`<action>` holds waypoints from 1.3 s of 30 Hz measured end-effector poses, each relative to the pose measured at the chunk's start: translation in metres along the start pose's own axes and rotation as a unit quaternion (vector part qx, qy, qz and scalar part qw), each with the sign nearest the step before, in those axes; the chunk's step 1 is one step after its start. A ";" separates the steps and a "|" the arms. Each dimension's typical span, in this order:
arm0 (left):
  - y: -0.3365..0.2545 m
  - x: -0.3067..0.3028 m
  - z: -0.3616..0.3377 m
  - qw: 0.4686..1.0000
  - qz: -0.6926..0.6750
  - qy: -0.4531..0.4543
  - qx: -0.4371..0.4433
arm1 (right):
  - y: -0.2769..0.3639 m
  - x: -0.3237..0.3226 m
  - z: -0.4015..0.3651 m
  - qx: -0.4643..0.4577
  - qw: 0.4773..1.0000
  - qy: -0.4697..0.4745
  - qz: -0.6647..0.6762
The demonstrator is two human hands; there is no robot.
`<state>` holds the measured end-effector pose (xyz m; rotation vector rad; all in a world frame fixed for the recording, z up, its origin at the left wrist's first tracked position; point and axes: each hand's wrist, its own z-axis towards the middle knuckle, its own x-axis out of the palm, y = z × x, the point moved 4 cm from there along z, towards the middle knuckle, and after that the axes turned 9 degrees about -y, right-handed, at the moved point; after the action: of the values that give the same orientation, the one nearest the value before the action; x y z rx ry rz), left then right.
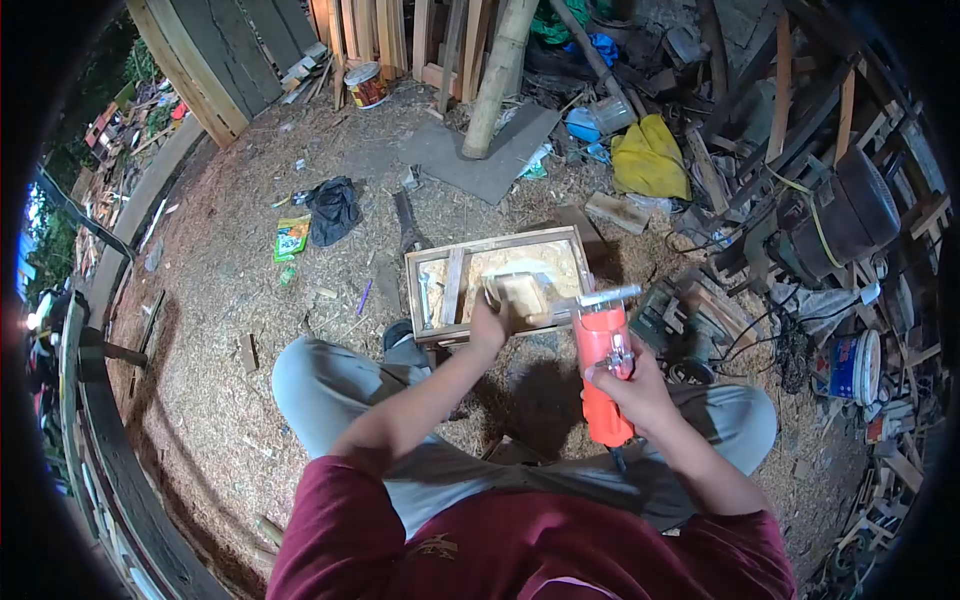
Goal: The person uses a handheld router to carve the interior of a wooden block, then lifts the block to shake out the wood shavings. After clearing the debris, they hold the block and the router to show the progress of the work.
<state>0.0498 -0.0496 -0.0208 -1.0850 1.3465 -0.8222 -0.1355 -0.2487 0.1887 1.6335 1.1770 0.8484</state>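
Note:
My right hand (635, 388) is wrapped round an orange trim router (605, 375) with a clear base and a silver plate at its upper end. The router is held up over my right leg, beside a shallow wooden box (413, 290). My left hand (490, 318) reaches over the near side of that box. Its fingers are bent at the left edge of a squarish wooden piece (528, 298), which lies among pale sawdust; the fingertips are partly hidden. A wooden slat (453, 285) crosses the box to the left of my hand.
Sawdust covers the ground (230, 330). A black plastic bag (334, 210) and a green packet (291, 238) lie at left, with a purple stick (364, 297) nearer. At right are cables, scrap wood, a yellow sack (650, 160) and a paint bucket (850, 367). A post (497, 85) stands ahead.

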 end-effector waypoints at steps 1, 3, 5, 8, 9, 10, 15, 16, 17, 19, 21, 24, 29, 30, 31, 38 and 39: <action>0.006 0.002 -0.010 0.997 0.023 -0.047 0.055 | -0.009 -0.005 -0.001 0.013 1.000 -0.003 0.003; -0.002 0.003 -0.022 0.996 0.061 -0.054 0.027 | -0.018 -0.011 -0.007 0.026 0.999 -0.018 0.017; -0.017 0.004 -0.036 0.994 0.094 -0.052 0.025 | -0.024 -0.016 -0.014 0.044 0.998 -0.043 0.027; -0.023 0.011 -0.042 0.990 0.108 -0.077 0.042 | -0.049 -0.027 -0.010 0.003 0.998 -0.063 0.029; -0.018 0.017 -0.038 0.989 0.116 -0.075 0.057 | -0.054 -0.028 -0.009 0.002 0.997 -0.072 0.033; -0.014 0.021 -0.031 0.987 0.124 -0.075 0.072 | -0.056 -0.027 -0.008 -0.001 0.996 -0.080 0.037; -0.040 0.009 -0.034 0.972 0.229 0.006 0.061 | -0.053 -0.019 0.003 -0.030 0.996 -0.060 0.052; -0.044 0.004 -0.036 0.965 0.252 0.033 0.068 | -0.051 -0.017 0.006 -0.044 0.995 -0.055 0.066; -0.042 -0.001 -0.038 0.956 0.277 0.060 0.073 | -0.043 -0.011 0.007 -0.057 0.994 -0.049 0.080; -0.037 -0.012 -0.038 0.952 0.280 0.024 0.119 | -0.030 0.001 0.008 -0.068 0.991 -0.040 0.105; -0.041 -0.029 -0.038 0.940 0.308 0.044 0.138 | -0.008 0.016 0.000 -0.063 0.990 -0.036 0.124; -0.043 -0.066 -0.041 0.933 0.317 0.071 0.158 | 0.000 0.026 0.005 -0.090 0.989 -0.030 0.118; -0.080 -0.124 -0.026 0.924 0.344 0.073 0.152 | 0.035 0.046 -0.008 -0.115 0.982 -0.007 0.151; -0.092 -0.133 -0.027 0.919 0.351 0.083 0.158 | 0.044 0.050 -0.018 -0.112 0.981 0.003 0.156; -0.105 -0.141 -0.028 0.915 0.358 0.093 0.164 | 0.046 0.051 -0.019 -0.119 0.980 0.003 0.158; -0.160 -0.156 -0.035 0.901 0.334 0.126 0.246 | 0.031 0.056 -0.017 -0.121 0.982 -0.011 0.143; -0.160 -0.151 -0.033 0.901 0.331 0.134 0.244 | 0.029 0.055 -0.017 -0.113 0.985 -0.011 0.126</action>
<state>0.0243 0.0359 0.1830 -0.0892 1.4943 -0.7403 -0.1249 -0.1949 0.2231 1.6186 0.8345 1.0803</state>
